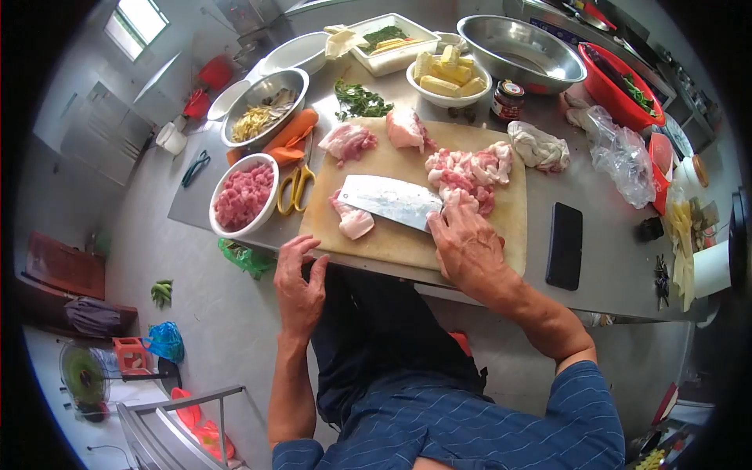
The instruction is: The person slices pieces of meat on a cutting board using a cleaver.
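A wide cleaver lies nearly flat over the cutting board, its blade pointing left. My right hand is closed at the blade's right end, and its fingers hide the handle. Under the blade's left end sits a piece of fatty meat. Pale fatty trimmings are heaped just beyond my right hand. Two more meat pieces, a left one and a right one, rest toward the board's far edge. My left hand holds nothing, its fingers apart and curved, near the board's front left corner.
Left of the board are a white bowl of diced meat, yellow-handled scissors and carrots. Behind stand a bowl of corn, greens, a jar and a steel basin. A phone lies right.
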A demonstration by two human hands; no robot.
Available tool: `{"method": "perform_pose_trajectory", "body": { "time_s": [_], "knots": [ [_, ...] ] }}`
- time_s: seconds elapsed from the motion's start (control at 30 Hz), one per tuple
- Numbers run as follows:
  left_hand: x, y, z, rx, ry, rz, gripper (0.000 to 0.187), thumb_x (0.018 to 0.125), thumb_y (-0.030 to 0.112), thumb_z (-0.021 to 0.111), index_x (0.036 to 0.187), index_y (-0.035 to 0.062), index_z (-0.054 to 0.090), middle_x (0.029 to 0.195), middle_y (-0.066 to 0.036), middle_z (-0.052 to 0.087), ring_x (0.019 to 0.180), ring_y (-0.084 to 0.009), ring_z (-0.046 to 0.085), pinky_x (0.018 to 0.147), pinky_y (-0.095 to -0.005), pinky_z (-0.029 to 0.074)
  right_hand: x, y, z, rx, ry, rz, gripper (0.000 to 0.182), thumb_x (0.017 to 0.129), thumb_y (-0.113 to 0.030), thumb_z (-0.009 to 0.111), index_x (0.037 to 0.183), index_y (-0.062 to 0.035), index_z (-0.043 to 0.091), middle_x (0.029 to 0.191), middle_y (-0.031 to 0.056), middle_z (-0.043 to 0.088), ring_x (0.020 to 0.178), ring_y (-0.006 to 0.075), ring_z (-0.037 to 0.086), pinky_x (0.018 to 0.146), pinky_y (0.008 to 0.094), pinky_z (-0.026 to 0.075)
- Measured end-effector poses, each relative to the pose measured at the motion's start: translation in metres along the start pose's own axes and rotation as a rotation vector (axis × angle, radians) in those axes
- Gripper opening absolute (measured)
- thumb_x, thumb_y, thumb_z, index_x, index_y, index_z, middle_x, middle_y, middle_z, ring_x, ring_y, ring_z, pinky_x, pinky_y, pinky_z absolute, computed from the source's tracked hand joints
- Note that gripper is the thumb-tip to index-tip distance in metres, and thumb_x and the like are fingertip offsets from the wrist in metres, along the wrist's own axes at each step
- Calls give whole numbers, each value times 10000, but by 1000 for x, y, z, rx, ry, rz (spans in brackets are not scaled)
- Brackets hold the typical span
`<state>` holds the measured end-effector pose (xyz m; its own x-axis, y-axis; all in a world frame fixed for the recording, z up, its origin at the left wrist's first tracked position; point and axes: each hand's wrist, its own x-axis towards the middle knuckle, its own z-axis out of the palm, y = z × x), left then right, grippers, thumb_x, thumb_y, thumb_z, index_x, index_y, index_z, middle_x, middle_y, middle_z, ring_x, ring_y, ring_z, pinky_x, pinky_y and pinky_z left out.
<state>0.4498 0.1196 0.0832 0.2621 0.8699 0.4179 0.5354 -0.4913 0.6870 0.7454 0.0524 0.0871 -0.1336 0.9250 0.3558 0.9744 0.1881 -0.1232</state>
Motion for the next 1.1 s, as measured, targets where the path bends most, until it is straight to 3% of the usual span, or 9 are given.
{"method": "perform_pose_trajectory", "body": {
  "time_s": [0.07,0.23,0.4,0.6,0.67,0.9,0.97,1.1],
  "knots": [
    [11,4,9,4,-25,12,299,945,0,775,1235,20,705,1319,-182,692,1160,-336,692,973,-403,577,3,-1,-5,-54,9,-20,406,844,-83,709,1218,74,691,1125,284,672,1189,418,629,1065,495,512],
    [32,5,21,103,-55,158,384,910,41,818,1273,18,694,1327,-184,693,1237,-387,651,1082,-470,514,12,4,-13,22,-103,-24,533,793,-71,761,1293,67,635,1169,279,637,1145,426,631,1012,491,537],
    [38,5,37,93,-137,181,416,888,39,825,1285,24,699,1332,-169,695,1241,-387,639,1066,-470,523,9,9,-32,157,-129,43,593,780,-49,762,1340,44,590,1185,273,621,1140,433,640,979,482,556],
    [49,5,46,135,-199,229,381,902,57,821,1269,24,726,1334,-171,711,1228,-395,663,1080,-480,526,1,25,-40,372,7,46,446,836,-33,731,1260,71,636,1218,265,656,1108,422,677,988,479,567],
    [53,5,45,142,-199,241,366,911,70,816,1263,24,729,1329,-171,714,1218,-396,666,1067,-483,529,6,24,-43,580,18,153,345,873,-4,715,1207,66,665,1135,263,679,1066,435,698,959,474,571],
    [65,-2,40,123,-238,281,341,935,115,797,1259,46,717,1254,-160,718,1154,-384,674,1007,-469,555,24,18,-48,666,81,256,241,994,-28,681,1212,75,672,1063,257,722,1010,411,732,902,450,563],
    [68,-4,35,112,-253,289,352,932,113,800,1267,43,714,1259,-161,714,1149,-383,674,1001,-471,559,29,15,-49,784,17,394,219,1026,-64,676,1214,45,676,942,174,734,855,240,695,812,394,549],
    [69,-11,25,77,-344,362,380,924,107,809,1283,33,710,1278,-157,700,1138,-381,673,985,-470,572,31,9,-49,825,-105,514,259,1044,-95,671,1260,49,678,963,154,770,825,176,682,784,366,553]
  ]
}}
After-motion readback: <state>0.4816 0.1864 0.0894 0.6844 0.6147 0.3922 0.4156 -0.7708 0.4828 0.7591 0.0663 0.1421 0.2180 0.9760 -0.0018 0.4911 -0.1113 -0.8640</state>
